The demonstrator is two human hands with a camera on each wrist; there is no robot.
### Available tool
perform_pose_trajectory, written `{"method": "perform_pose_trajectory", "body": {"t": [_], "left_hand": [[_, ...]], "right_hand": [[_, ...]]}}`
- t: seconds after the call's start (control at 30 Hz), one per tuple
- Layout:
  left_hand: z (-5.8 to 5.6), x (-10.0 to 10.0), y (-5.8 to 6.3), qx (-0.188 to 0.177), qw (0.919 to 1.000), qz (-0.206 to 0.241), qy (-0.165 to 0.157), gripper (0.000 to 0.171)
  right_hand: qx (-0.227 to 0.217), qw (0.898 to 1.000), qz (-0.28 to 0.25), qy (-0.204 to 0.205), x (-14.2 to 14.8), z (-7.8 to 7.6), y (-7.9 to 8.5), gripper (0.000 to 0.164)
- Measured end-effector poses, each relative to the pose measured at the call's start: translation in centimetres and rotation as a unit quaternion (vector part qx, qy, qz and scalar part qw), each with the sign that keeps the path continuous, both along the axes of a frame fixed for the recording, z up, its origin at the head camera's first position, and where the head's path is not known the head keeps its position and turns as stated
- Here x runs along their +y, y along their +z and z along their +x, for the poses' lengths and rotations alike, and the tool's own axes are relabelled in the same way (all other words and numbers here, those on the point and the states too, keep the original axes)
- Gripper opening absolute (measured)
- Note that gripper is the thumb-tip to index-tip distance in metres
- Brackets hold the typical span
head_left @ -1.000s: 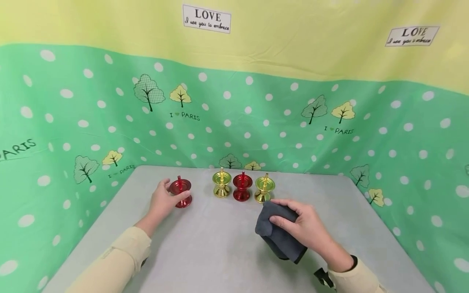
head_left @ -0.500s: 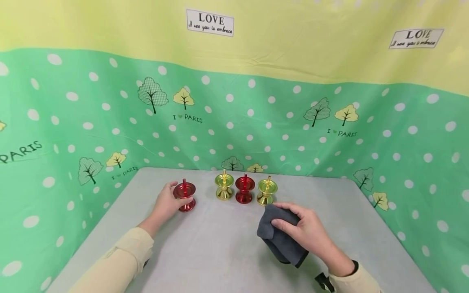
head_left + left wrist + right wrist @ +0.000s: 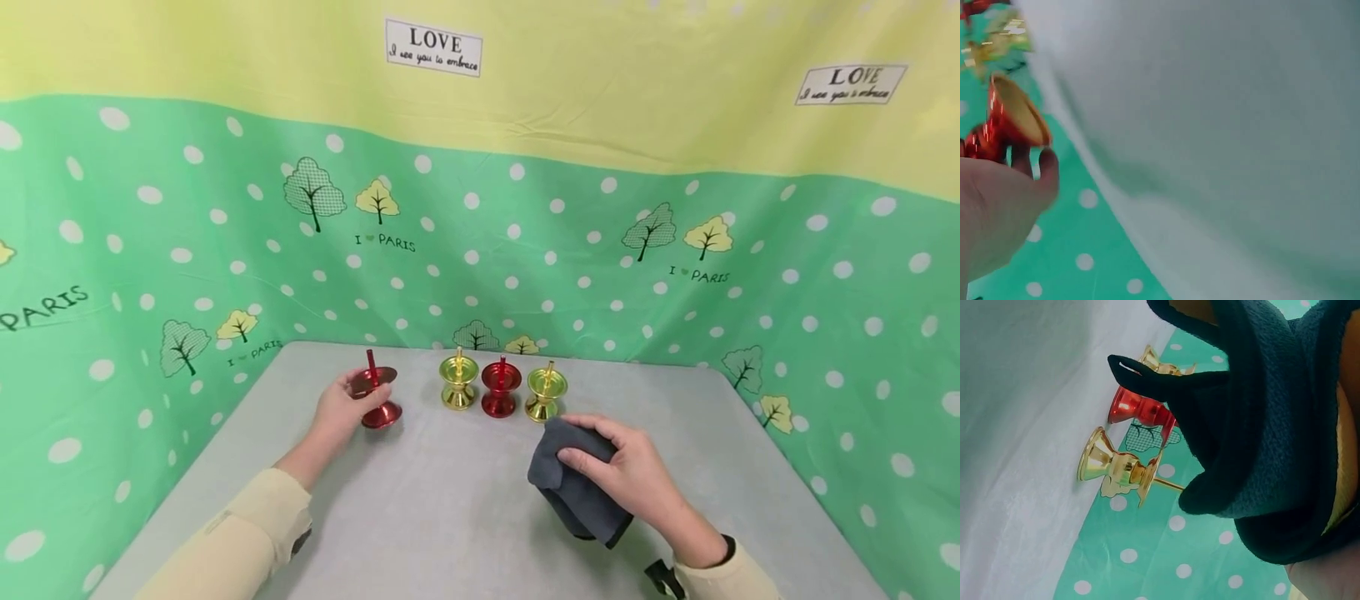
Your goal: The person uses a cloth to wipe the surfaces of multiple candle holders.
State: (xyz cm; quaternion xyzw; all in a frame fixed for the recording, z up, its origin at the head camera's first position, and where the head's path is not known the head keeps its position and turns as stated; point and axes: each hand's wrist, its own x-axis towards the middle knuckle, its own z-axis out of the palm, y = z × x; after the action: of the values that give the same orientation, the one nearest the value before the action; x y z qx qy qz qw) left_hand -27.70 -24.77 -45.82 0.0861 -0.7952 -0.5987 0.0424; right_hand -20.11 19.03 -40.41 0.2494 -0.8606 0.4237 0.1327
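My left hand (image 3: 335, 419) grips a shiny red metal candle holder (image 3: 385, 414) by its upper part, at the left of the table. The holder leans, its spike pointing up and to the left. In the left wrist view its flared base (image 3: 1021, 112) is turned outward, showing a hollow, gold-brown underside. A folded dark grey cloth (image 3: 573, 487) is pinched between thumb and fingers of my right hand (image 3: 637, 471). That hand stays over the table's right half, just in front of a gold candle holder (image 3: 542, 406). The same cloth (image 3: 1272, 425) fills much of the right wrist view.
Along the back of the grey table (image 3: 442, 517) stand another gold candle holder (image 3: 457, 393) and a second red one (image 3: 500, 402), in line with the right-hand gold one. A green and yellow curtain (image 3: 495, 208) with white dots hangs behind and at both sides.
The left hand has tipped the red candle holder and raised it slightly, where it stood upright before. The right hand and cloth have kept their place; the head view shifted a little.
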Motion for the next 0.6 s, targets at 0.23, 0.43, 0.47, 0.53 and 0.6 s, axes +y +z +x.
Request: {"method": "perform_pose_trajectory", "body": {"t": [0.23, 0.43, 0.47, 0.53, 0.6], "left_hand": [[3.2, 2.5, 4.4, 0.11, 0.9733, -0.2, -0.022, 0.095], [6.2, 6.7, 8.6, 0.201, 0.9059, -0.362, -0.091, 0.092], [6.6, 7.3, 9.1, 0.207, 0.8975, -0.375, -0.107, 0.09], [7.2, 8.5, 10.0, 0.213, 0.8821, -0.397, -0.138, 0.089], [7.7, 9.5, 10.7, 0.221, 0.8698, -0.407, -0.17, 0.088]], "right_hand": [[0.043, 0.999, 0.002, -0.006, -0.8, 0.1, 0.4, 0.04], [0.326, 0.941, 0.086, 0.022, -3.5, 0.1, 2.5, 0.032], [0.373, 0.922, 0.103, 0.026, -4.2, 0.1, 2.9, 0.031], [0.439, 0.887, 0.137, 0.033, -5.4, 0.2, 3.6, 0.031], [0.473, 0.863, 0.17, 0.041, -6.4, 0.2, 3.9, 0.028]]}}
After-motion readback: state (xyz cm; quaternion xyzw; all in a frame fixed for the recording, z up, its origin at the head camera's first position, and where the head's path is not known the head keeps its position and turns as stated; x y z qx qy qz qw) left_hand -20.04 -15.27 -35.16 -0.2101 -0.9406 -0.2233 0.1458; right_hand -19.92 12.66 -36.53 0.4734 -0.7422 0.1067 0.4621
